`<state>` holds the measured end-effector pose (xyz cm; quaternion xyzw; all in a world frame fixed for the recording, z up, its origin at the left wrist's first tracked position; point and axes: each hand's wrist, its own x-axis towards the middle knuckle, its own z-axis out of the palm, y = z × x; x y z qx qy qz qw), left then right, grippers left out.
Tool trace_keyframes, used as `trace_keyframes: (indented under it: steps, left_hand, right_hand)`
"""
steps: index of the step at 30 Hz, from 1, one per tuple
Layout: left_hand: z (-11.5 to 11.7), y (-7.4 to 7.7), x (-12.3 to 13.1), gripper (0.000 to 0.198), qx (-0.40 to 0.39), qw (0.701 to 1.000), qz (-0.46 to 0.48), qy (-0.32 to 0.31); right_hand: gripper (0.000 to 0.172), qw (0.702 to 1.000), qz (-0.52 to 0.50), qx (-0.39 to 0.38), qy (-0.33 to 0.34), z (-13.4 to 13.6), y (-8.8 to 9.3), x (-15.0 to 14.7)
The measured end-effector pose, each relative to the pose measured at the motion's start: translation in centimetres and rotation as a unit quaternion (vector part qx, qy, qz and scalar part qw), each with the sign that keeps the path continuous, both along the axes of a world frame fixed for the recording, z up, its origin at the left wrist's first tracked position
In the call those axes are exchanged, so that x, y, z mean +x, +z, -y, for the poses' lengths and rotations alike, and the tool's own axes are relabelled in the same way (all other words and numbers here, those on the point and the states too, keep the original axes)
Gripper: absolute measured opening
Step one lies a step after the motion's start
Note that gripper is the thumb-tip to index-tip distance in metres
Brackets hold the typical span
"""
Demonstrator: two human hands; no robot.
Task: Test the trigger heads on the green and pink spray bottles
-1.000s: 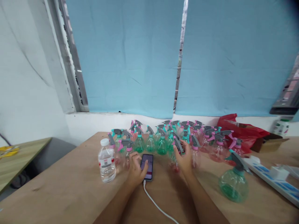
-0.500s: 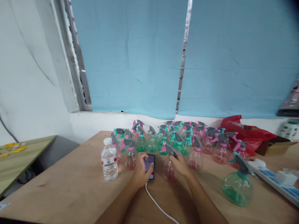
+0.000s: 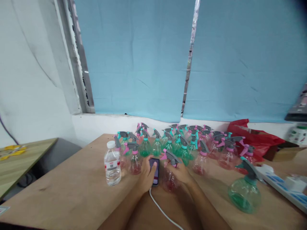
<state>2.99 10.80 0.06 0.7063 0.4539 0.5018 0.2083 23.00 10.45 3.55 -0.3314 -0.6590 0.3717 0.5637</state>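
In the head view my left hand (image 3: 147, 174) is closed around the left side of a smartphone (image 3: 155, 179), its thumb over the lit screen. A white cable (image 3: 160, 209) runs from the phone's lower end. Just right of the phone, my right hand (image 3: 179, 171) grips a clear pink spray bottle (image 3: 169, 181) near its neck; the grey head with its pink nozzle points up and left. Some of that hand's fingers are hidden behind the bottle. Beyond both hands stand several pink and green spray bottles (image 3: 184, 153), upright and close together.
A capped water bottle (image 3: 112, 166) stands left of my hands. At the right are a lone green spray bottle (image 3: 246, 193), a power strip (image 3: 279, 183), a red plastic bag (image 3: 255, 140) and a cardboard box (image 3: 285, 153). All rest on a wooden table (image 3: 72, 185) below blue blinds.
My right hand has brought the pink spray bottle slightly left and nearer, closer to the phone. My left thumb has shifted up over the phone's screen.
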Motion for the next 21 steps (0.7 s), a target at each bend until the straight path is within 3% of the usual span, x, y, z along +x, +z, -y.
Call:
trace_keyframes:
  steps: [4, 12, 21]
  left_hand:
    - [-0.6, -0.4, 0.2, 0.055, -0.060, 0.997, 0.045, 0.034]
    - [-2.3, -1.5, 0.0, 0.077, -0.092, 0.985, 0.142, 0.041]
    - [-3.0, -1.8, 0.0, 0.078, -0.098, 0.979, 0.176, 0.039]
  right_hand:
    - [0.036, 1.000, -0.004, 0.018, 0.015, 0.1, 0.5, 0.0]
    - [0.042, 1.000, -0.008, 0.014, 0.020, 0.3, 0.7, -0.2]
    - [0.034, 1.000, -0.007, 0.018, 0.007, 0.0, 0.7, -0.2]
